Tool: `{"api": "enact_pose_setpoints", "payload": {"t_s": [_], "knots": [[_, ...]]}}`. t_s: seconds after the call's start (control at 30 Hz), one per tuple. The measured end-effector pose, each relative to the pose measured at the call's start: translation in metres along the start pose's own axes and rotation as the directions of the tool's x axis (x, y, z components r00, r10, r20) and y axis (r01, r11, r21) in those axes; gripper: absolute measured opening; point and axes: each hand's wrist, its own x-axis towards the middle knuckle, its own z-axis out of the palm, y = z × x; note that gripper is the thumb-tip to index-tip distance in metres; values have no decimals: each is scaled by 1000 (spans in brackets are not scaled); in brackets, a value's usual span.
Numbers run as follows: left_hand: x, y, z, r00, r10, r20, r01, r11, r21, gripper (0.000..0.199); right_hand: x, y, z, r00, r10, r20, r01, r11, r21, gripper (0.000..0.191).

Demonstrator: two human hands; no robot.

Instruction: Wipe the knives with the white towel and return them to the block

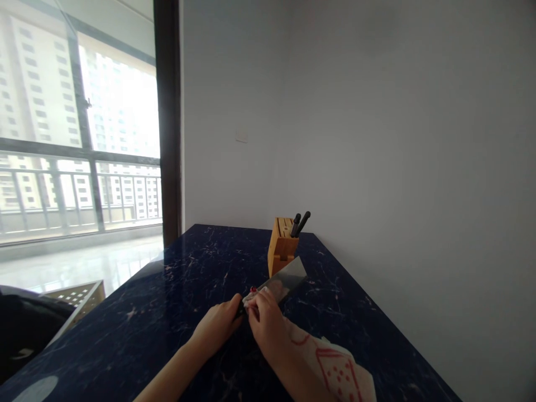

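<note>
My left hand [223, 320] is wrapped round the dark handle of a cleaver [288, 281], whose broad blade points away to the right, tilted up over the table. The fingers of my right hand [263, 314] are closed on a white cloth [335, 363] with red markings, pinched against the blade close to the handle. The rest of the cloth hangs down under my right forearm toward the near side. A small red spot shows at the pinched part. Just beyond the blade stands a wooden knife block [283, 244] holding two dark-handled tools [300, 224].
The dark blue marbled table [196, 262] stretches to the wall [377, 139] at the back and right. On the left are a window [117, 111], a pale slatted or perforated crate [84, 296] and a black item [29, 329] beside the table edge.
</note>
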Motion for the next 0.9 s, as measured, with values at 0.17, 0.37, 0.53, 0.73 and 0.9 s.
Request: {"api": "enact_pose_setpoints", "payload": {"t_s": [0.17,0.37,0.53,0.73,0.9], "knots": [[-1,2,-1,999,-35,26,35,999,4,13,-2,2,1,999,44,-4,-45,999,-26,19],[0,1,-1,1000,-4,6,4,1000,-25,17,1,-2,3,999,-19,-33,18,1000,-11,18],[1,0,0,1000,-20,3,20,1000,-18,10,-2,3,5,999,45,1,-45,999,-13,19],[0,-2,1,998,50,-30,-51,998,-46,15,0,-3,3,1000,-9,-2,9,1000,-25,16],[0,-3,2,1000,14,-21,-14,1000,3,10,-3,-1,4,998,66,8,-65,997,-40,17]]}}
